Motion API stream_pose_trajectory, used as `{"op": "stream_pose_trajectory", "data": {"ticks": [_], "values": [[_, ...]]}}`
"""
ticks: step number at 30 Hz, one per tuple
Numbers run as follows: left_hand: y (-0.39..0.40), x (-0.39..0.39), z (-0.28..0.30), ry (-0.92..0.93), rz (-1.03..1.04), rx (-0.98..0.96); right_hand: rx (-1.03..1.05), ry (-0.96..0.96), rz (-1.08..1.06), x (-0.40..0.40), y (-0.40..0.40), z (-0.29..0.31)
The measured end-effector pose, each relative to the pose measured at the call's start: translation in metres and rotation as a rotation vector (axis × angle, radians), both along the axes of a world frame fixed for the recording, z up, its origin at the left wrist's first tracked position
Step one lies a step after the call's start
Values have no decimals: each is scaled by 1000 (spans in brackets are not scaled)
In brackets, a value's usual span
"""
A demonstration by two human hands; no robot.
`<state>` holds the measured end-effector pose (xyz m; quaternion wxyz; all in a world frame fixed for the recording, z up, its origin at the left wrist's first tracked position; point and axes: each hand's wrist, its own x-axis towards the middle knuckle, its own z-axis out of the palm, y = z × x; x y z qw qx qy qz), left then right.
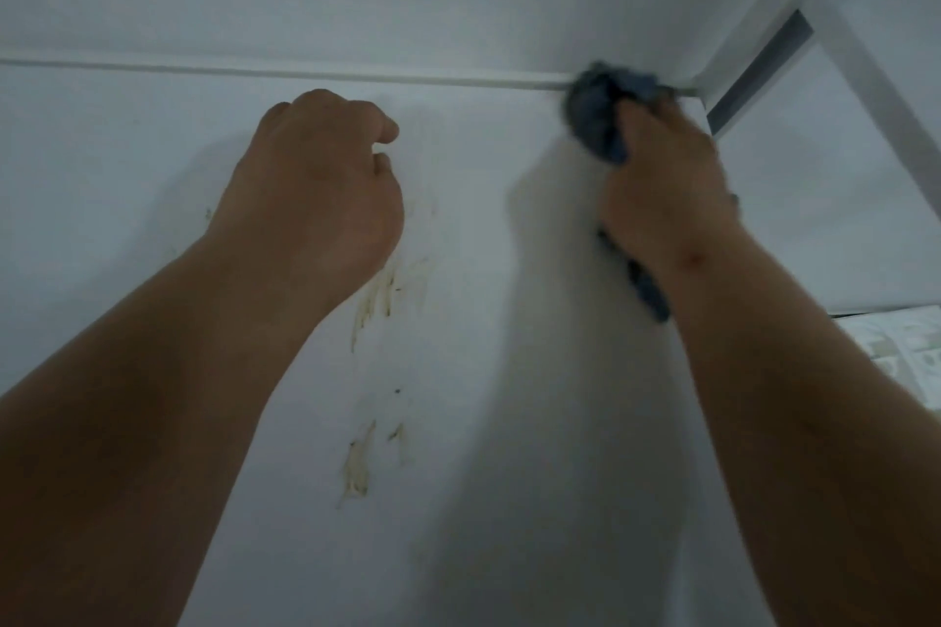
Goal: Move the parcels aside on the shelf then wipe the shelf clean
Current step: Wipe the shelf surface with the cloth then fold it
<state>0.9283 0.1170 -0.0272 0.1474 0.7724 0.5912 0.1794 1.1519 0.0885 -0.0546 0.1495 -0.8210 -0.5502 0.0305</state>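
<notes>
Blue cloth (pixel 598 117) is bunched in the right hand (pixel 662 178), fingers curled tight around it, a tail hanging below the wrist. It is pressed into the far right corner of the shelf (pixel 483 474), against the back edge and just beside the white post (pixel 753 31). Brown stains (pixel 377 295) lie left and nearer, a streaked line running from the front edge toward the back, just under the left hand (pixel 326 178), which rests as a loose, empty fist. The next stroke probably draws leftward and nearer; the shelf between is open. No parcels are in view.
</notes>
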Motion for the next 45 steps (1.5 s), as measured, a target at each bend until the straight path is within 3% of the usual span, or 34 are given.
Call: {"op": "stream_pose_trajectory", "data": {"ticks": [2,5,8,11,13,15,18,20,28,30,36,42,45], "values": [[0,-5,0,-3,13,-5,-65,17,-134,12,12,0],[-2,-12,0,-14,30,-14,-1,48,-89,-14,33,0],[-4,-16,1,-35,36,-16,99,107,182,-80,41,-1],[-3,-21,3,-28,51,-2,47,56,532,-133,27,-7],[-4,-27,5,-41,70,6,-14,98,631,-126,17,-4],[-7,-36,5,-47,92,6,7,111,585,-105,9,6],[-9,-47,3,-42,100,1,-23,55,257,-75,17,8],[-10,-51,1,-49,105,-15,-23,42,154,-80,26,5],[-10,-61,-1,-48,113,7,-52,177,596,-150,-36,3],[-11,-64,0,-44,114,3,-40,190,595,-137,-42,1],[-13,-81,-1,-2,149,9,-52,106,313,-113,1,6],[-12,-91,-3,21,198,-15,-80,200,660,-176,-40,2],[-12,-99,-4,4,226,-42,-99,233,642,-159,-44,6]]}}
